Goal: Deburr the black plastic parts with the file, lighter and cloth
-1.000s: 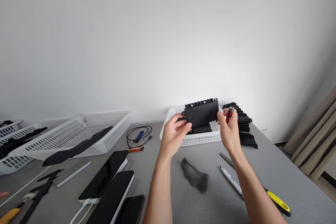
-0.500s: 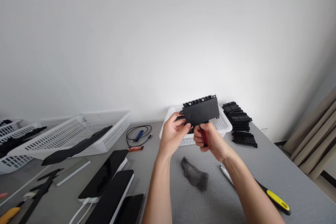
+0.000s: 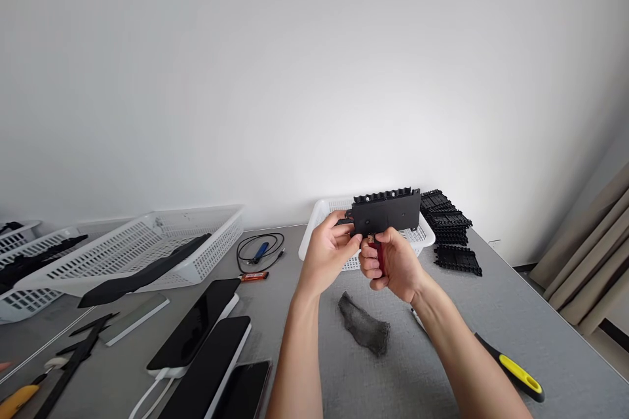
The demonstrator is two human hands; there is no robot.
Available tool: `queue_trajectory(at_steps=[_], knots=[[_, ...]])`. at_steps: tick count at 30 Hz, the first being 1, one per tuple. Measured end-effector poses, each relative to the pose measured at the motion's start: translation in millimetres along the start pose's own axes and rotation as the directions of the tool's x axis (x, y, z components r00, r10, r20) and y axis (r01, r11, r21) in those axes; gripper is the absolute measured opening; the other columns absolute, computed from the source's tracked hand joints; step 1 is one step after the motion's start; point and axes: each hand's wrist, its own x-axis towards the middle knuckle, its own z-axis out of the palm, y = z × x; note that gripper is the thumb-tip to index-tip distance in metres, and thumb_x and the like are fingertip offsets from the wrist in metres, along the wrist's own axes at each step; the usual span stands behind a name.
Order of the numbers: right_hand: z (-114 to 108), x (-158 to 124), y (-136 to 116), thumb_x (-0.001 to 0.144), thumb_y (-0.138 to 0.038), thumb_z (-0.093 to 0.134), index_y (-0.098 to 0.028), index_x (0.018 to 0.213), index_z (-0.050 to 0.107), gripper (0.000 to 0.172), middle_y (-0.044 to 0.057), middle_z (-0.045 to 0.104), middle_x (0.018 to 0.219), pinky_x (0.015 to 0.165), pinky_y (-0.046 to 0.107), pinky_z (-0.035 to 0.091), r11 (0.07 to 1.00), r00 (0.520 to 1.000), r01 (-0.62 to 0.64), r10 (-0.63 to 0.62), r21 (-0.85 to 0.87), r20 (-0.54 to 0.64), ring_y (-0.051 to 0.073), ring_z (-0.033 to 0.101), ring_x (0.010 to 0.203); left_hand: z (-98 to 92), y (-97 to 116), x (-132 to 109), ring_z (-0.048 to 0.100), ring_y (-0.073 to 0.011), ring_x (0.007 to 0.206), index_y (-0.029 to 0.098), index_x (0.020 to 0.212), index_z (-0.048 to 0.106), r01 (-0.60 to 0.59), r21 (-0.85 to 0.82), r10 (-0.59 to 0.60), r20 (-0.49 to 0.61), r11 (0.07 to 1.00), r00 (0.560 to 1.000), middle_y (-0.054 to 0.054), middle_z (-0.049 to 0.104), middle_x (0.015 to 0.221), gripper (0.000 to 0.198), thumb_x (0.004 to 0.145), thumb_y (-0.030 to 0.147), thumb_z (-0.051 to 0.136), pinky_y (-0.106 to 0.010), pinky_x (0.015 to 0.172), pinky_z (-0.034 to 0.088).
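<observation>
The left hand (image 3: 327,255) grips a flat black plastic panel with a toothed upper edge (image 3: 386,215) by its left end and lower left corner; the right end reaches out free of any fingers. The right hand (image 3: 396,262) is closed around a slim red lighter with a metal top (image 3: 378,255), its top close under the panel's lower edge; whether they touch, I cannot tell. The panel is held up in front of a white perforated plastic basket (image 3: 427,239), overlapping its rim in view. To the right, black toothed plastic pieces (image 3: 447,219) are stacked near the table's edge. Between the forearms, a crumpled dark gray mesh scrap (image 3: 364,324) lies on the gray table (image 3: 339,380), with bare surface around it. A yellow-and-black handle (image 3: 521,376) sits beyond the right forearm, toward the table's right edge.
</observation>
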Motion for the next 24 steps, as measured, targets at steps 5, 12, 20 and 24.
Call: queue_trajectory(at_steps=[5, 12, 20, 24], knots=[[0.4, -0.4, -0.8, 0.065, -0.044, 0.046, -0.023, 0.067, 0.032, 0.025, -0.006, 0.022, 0.063, 0.047, 0.023, 0.005, 1.000, 1.000, -0.017, 0.018, 0.022, -0.005, 0.010, 0.013, 0.054, -1.3, -3.1, 0.0, 0.070, -0.0131, 0.071, 0.021, 0.106, 0.054, -0.030, 0.014, 0.030, 0.011, 0.999, 0.999, -0.003, 0.075, 0.092, 0.028, 0.082, 0.026, 0.067, -0.022, 0.066, 0.051], [-2.2, 0.0, 0.0, 0.068, -0.046, 0.048, -0.022, 0.068, 0.032, 0.028, -0.007, 0.023, 0.063, 0.046, 0.022, 0.006, 0.998, 0.999, -0.019, 0.016, 0.060, 0.039, 0.009, 0.013, 0.054, -2.3, -5.4, 0.2, 0.070, -0.0127, 0.070, 0.021, 0.108, 0.054, -0.055, 0.026, 0.055, 0.017, 0.998, 0.998, -0.004, 0.076, 0.095, 0.026, 0.085, 0.025, 0.066, -0.022, 0.068, 0.052], [-17.6, -7.4, -10.6, 0.075, -0.052, 0.049, -0.023, 0.068, 0.032, 0.035, -0.006, 0.024, 0.063, 0.046, 0.020, 0.006, 0.996, 0.999, 0.031, -0.032, 0.078, 0.013, 0.009, 0.014, 0.054, -4.1, -9.9, 5.1, 0.073, -0.0221, 0.098, 0.018, 0.118, 0.056, -0.115, -0.065, 0.111, -0.065, 0.991, 0.992, -0.010, 0.077, 0.105, 0.043, 0.082, 0.034, 0.074, -0.037, 0.094, 0.056], [-23.2, -9.5, -15.6, 0.075, -0.050, 0.047, -0.023, 0.066, 0.030, 0.033, -0.006, 0.023, 0.062, 0.045, 0.021, 0.006, 0.995, 0.997, 0.066, -0.062, 0.079, -0.049, 0.009, 0.013, 0.053, -7.0, -13.8, 7.6, 0.073, -0.0240, 0.102, 0.019, 0.116, 0.058, -0.119, -0.050, 0.113, -0.110, 0.992, 0.987, -0.010, 0.077, 0.106, 0.042, 0.081, 0.035, 0.074, -0.040, 0.094, 0.057]])
